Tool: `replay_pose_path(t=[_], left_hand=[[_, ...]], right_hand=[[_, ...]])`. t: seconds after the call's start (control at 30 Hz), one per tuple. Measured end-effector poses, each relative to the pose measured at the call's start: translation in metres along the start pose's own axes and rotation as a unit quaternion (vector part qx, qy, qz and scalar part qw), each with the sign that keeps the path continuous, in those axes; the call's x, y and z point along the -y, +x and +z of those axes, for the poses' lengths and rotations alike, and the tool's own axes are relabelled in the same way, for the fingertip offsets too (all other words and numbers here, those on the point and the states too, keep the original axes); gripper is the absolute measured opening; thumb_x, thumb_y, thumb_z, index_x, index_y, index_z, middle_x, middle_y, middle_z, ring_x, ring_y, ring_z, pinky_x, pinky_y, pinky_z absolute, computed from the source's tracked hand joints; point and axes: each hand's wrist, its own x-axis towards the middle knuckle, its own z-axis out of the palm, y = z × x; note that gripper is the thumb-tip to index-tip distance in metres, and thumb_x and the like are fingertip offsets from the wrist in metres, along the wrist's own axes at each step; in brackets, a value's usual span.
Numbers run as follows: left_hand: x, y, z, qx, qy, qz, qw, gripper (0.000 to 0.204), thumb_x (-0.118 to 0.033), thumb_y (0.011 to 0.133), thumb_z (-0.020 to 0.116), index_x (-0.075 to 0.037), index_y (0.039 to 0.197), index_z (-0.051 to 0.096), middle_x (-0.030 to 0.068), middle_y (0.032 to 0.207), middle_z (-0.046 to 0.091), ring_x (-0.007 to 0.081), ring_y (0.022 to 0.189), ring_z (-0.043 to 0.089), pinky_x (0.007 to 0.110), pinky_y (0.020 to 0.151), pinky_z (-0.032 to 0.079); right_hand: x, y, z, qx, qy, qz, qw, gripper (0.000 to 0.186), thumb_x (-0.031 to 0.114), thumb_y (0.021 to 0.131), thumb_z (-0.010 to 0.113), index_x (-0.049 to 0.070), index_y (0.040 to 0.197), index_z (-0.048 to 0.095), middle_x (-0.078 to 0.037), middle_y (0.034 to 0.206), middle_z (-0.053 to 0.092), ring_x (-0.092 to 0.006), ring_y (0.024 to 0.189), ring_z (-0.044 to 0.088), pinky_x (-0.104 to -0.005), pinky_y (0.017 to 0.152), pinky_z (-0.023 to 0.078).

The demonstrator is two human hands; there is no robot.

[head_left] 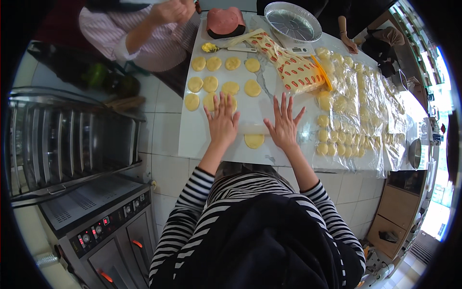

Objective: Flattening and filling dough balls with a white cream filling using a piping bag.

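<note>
A pale rolling pin lies crosswise at the table's near side, on the far part of a flattened dough round. My left hand rests palm down over the pin's left end, fingers stretched and apart. Over its right end lies my right hand, flat with spread fingers. Neither hand is closed round the pin. Beyond my left hand, several flattened dough rounds sit in rows on the white table; my fingers partly cover the nearest ones.
Dough balls fill the table's right side under clear plastic sheeting. A patterned bag, a foil pan, a scale, a spatula with yellow filling and a pink cap lie farther back. Other people stand at the far side; an oven is left.
</note>
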Motion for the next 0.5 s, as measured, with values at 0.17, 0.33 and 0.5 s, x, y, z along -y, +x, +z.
replay_pose_path(t=[0.17,0.33,0.5], left_hand=[[-0.011,-0.031,-0.009,0.046,0.008,0.035,0.998,0.061,-0.038,0.085,0.041,-0.01,0.135,0.02,0.0109,0.14,0.019,0.028,0.13,0.015,0.054,0.101,0.003],[-0.006,-0.107,-0.007,0.026,-0.102,0.056,0.993,0.044,-0.028,0.077,0.054,-0.01,0.117,0.045,0.0056,0.115,0.046,0.0239,0.109,0.039,0.049,0.098,0.018],[0.014,-0.135,-0.018,-0.111,-0.123,0.081,0.983,0.032,-0.01,0.065,0.063,-0.011,0.097,0.057,0.0018,0.092,0.054,0.0195,0.088,0.048,0.041,0.086,0.029]], right_hand=[[-0.004,-0.038,-0.005,0.034,0.029,-0.025,0.999,0.068,0.047,0.082,0.041,0.011,0.135,0.02,-0.009,0.142,0.011,-0.0273,0.131,0.008,-0.0586,0.098,-0.005],[-0.007,-0.074,-0.018,0.192,0.221,-0.063,0.954,0.058,0.036,0.085,0.043,0.01,0.134,0.024,-0.013,0.137,0.025,-0.0256,0.13,0.016,-0.0514,0.102,-0.001],[-0.008,-0.023,-0.018,0.041,0.357,-0.017,0.933,0.038,0.008,0.079,0.052,0.003,0.117,0.047,-0.016,0.111,0.053,-0.0329,0.1,0.05,-0.035,0.083,0.043]])
